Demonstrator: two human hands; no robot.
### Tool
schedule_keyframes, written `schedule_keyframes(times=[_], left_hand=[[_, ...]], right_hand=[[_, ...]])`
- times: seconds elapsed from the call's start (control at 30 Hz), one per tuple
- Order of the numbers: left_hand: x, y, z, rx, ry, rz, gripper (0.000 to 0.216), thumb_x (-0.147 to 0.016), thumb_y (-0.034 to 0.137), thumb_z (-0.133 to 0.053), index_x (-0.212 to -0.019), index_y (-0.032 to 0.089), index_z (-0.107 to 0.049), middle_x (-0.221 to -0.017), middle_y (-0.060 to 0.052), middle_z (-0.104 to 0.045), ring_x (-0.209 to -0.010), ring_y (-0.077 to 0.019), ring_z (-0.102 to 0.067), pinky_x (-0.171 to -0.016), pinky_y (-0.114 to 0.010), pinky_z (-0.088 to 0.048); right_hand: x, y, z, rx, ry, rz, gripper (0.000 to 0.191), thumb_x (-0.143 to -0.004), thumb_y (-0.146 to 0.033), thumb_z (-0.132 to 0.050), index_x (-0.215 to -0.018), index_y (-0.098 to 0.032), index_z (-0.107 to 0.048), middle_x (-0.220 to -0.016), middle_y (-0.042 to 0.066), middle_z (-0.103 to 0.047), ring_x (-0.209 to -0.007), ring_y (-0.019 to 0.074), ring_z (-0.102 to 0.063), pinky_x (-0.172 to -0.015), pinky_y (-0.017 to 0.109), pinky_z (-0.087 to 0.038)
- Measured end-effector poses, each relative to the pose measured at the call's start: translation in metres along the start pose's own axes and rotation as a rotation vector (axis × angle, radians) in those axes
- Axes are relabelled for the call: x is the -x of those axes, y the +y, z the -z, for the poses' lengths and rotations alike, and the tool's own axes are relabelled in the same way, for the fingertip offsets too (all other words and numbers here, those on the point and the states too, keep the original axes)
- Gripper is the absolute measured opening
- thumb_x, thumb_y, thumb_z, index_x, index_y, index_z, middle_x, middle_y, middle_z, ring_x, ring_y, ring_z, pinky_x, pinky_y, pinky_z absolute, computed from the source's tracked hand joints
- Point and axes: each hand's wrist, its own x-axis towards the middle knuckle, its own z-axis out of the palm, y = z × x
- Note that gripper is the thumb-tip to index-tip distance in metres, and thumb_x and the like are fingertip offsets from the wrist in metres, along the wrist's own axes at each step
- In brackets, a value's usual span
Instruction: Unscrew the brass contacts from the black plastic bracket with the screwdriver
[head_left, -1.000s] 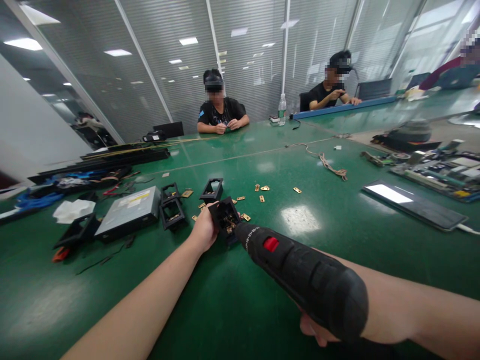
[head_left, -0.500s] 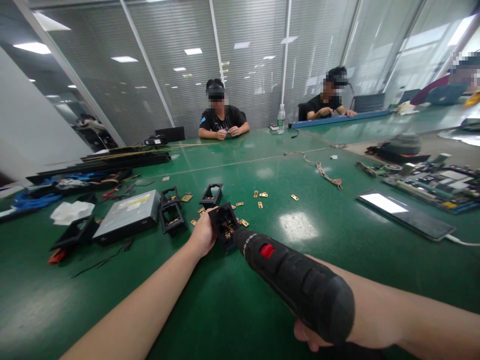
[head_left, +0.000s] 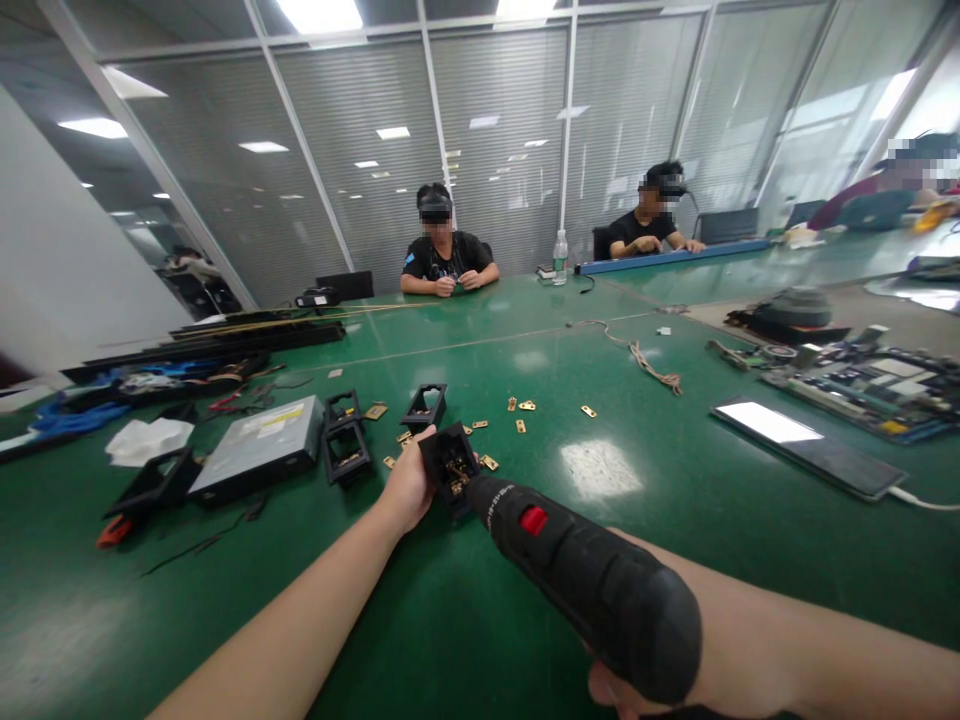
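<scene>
My left hand (head_left: 409, 485) grips a small black plastic housing (head_left: 448, 462) tilted up on the green table (head_left: 465, 620). Brass parts show inside its opening. A black electric screwdriver (head_left: 592, 585) with a red switch runs from my right hand (head_left: 611, 690) at the bottom edge to the housing, its tip set inside the opening. Only a few fingers of my right hand show under the tool's grip. Several small brass plates (head_left: 517, 408) lie scattered just beyond the housing.
Three more black housings (head_left: 346, 440) and a grey drive unit (head_left: 259, 447) lie to the left. Black strips and cables (head_left: 187, 345) fill the far left. A lit tablet (head_left: 806, 445) and circuit boards (head_left: 862, 380) lie right. Two people sit across the table.
The view has tilted upward a little, so everything sits lower in the picture. Both hands, the housing and the screwdriver keep the same hold and position.
</scene>
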Motion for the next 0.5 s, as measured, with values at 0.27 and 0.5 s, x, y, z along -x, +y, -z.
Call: schedule_keyframes(times=[0.27,0.5], left_hand=[[-0.0025,-0.002,0.0026,-0.023,-0.023,-0.017,0.039,-0.1,0.044,-0.051,-0.095,0.013,-0.074,-0.081,-0.014,-0.08,-0.078,-0.0299,-0.079,-0.075,-0.039,-0.063],[-0.0037,-0.0035,0.0034,0.017,-0.009,-0.008,0.03,-0.094,0.04,-0.057,-0.093,0.015,-0.074,-0.08,-0.013,-0.079,-0.08,-0.0315,-0.078,-0.075,-0.042,-0.062]], right_hand=[[-0.001,0.0042,0.0029,-0.027,0.01,0.008,0.041,-0.06,-0.019,-0.094,-0.076,-0.013,-0.057,-0.073,-0.003,-0.057,-0.065,0.0061,-0.045,-0.054,0.013,-0.039],[0.0015,0.0032,-0.0049,-0.125,0.112,0.087,0.042,-0.055,-0.011,-0.093,-0.088,-0.012,-0.067,-0.078,-0.001,-0.066,-0.069,0.0081,-0.054,-0.061,0.015,-0.046]])
